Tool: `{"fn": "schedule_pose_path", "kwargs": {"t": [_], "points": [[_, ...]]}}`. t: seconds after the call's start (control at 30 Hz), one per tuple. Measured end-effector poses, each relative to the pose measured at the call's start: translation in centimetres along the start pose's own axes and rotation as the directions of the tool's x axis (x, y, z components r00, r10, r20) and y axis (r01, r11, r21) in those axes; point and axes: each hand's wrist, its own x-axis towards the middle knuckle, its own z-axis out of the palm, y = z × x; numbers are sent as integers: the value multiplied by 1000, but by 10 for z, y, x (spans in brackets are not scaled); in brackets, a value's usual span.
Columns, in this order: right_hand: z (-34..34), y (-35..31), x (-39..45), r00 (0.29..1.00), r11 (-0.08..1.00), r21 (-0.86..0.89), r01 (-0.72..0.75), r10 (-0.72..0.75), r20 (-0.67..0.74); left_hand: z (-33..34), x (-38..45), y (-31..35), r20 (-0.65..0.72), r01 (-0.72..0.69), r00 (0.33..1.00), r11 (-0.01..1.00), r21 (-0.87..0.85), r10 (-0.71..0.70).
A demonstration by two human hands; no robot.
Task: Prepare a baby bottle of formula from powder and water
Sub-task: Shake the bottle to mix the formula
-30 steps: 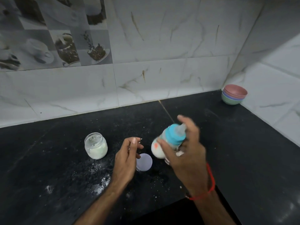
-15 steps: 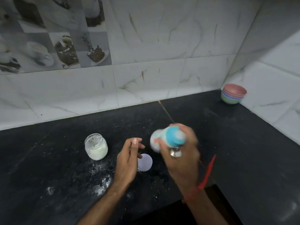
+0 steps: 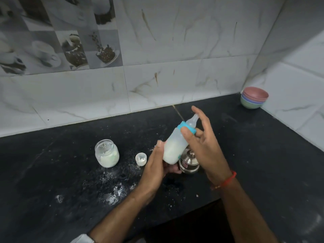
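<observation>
Head view, left hand (image 3: 155, 166) cupping bottle (image 3: 176, 144) base, right hand (image 3: 203, 142) pinching collar

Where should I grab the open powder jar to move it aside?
Grip the jar around its narrow neck just under the open rim, coming straight down from above. It stands upright on the counter, and its rounded belly below would slip in the fingers.

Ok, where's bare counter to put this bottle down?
Free: the black counter right of the steel pot, up to the stacked bowls. Also far left of the powder jar. Crowded: between jar, small cap and pot, with spilled powder.
</observation>
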Motion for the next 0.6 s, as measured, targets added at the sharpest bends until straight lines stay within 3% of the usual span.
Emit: {"fn": "schedule_pose_path", "kwargs": {"t": [0.1,0.23,0.47,0.6], "points": [[-12,-15,10,996,999,15,31,-32,87,7,-1,23,139,174,979,965,-194,-149],[-15,-28,14,989,998,54,34,-41,140,12,-2,37,372,383,891,869,-314,-259],[-14,-31,15,990,995,75,59,-68,123,13,1,37,427,482,846,800,-356,-320],[-15,-26,18,980,998,-2,69,-67,189,8,3,35,411,475,853,805,-356,-321]]}}
